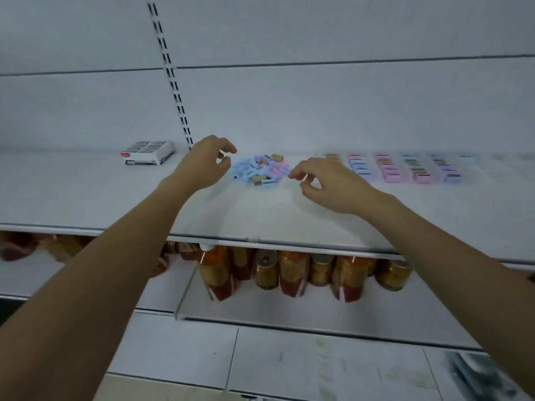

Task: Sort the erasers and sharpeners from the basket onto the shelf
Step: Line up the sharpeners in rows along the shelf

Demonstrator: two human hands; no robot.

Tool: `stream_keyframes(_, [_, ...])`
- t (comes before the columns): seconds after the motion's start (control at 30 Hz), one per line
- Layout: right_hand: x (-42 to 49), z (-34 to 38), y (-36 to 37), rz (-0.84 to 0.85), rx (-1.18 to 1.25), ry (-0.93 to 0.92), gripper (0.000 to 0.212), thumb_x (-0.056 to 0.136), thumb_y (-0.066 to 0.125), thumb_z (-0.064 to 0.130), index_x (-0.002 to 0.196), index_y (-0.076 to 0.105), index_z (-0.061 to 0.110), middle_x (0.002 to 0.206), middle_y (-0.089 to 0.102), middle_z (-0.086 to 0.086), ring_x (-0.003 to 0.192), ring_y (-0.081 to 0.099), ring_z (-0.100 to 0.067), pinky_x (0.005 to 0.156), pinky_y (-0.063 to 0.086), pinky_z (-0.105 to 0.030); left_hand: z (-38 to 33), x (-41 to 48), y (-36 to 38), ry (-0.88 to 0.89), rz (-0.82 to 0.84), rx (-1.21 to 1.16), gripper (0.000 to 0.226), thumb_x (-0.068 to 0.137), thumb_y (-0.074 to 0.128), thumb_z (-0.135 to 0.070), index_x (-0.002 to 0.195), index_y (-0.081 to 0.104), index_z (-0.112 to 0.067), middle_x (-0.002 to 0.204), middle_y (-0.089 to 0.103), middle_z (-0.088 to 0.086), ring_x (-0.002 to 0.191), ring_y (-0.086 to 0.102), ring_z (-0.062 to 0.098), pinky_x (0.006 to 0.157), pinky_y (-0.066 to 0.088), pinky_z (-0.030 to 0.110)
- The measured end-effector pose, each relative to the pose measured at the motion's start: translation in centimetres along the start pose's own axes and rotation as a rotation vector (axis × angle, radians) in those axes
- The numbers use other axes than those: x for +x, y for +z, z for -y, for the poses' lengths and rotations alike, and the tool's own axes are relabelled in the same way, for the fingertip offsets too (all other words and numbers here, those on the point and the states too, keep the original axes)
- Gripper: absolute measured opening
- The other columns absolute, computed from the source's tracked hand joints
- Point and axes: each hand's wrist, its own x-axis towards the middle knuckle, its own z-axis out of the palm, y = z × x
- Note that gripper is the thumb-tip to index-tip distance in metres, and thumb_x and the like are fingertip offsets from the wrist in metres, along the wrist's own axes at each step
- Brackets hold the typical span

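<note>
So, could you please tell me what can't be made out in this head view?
- Basket: not in view anywhere in the head view.
- Loose pile: too small and blurred to tell erasers from sharpeners.
- Left hand and right hand: curled fingers hide whether either holds a piece.
- Far-right rows: blurred out.
- Bottles: tops hidden by the shelf.

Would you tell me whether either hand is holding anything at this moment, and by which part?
Nothing is visibly held. The left hand and right hand hover with curled fingers on either side of the loose pile.
</note>
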Motion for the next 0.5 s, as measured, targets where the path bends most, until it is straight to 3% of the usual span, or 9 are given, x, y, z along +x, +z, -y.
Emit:
stream_keyframes(0.13, [1.7,2.4,1.9,0.07,-0.02,0.023,0.03,0.092,0.046,0.016,0.121,0.055,0.016,0.122,0.053,-0.004,0.104,0.051,-0.019,0.092,0.042,-0.036,2.6,-0.3,-1.4,-0.057,0.062,0.005,0.029,0.092,0.047,-0.007,0.119,0.056,-0.01,0.123,0.051,0.013,0.101,0.057,0.025,0.089,0.038,0.027])
stream_keyframes(0.33, [4.8,2.2,2.9,-0.004,-0.038,0.036,0.026,0.089,0.052,0.015,0.114,0.058,0.011,0.113,0.054,-0.01,0.107,0.049,-0.023,0.084,0.036,-0.029,2.5,-1.1,-0.4,-0.07,0.233,-0.001,0.037,0.093,0.046,-0.008,0.13,0.048,-0.014,0.132,0.045,0.011,0.102,0.057,0.023,0.093,0.038,0.028])
stream_keyframes(0.5, [7.1,2.6,5.3,-0.041,-0.025,0.072,0.033,0.086,0.057,0.028,0.117,0.055,0.017,0.111,0.053,-0.006,0.108,0.047,-0.023,0.085,0.039,-0.033,2.5,-1.0,0.9,-0.042,0.295,-0.021,0.039,0.092,0.052,-0.018,0.131,0.046,-0.016,0.128,0.046,0.011,0.099,0.057,0.024,0.088,0.036,0.025])
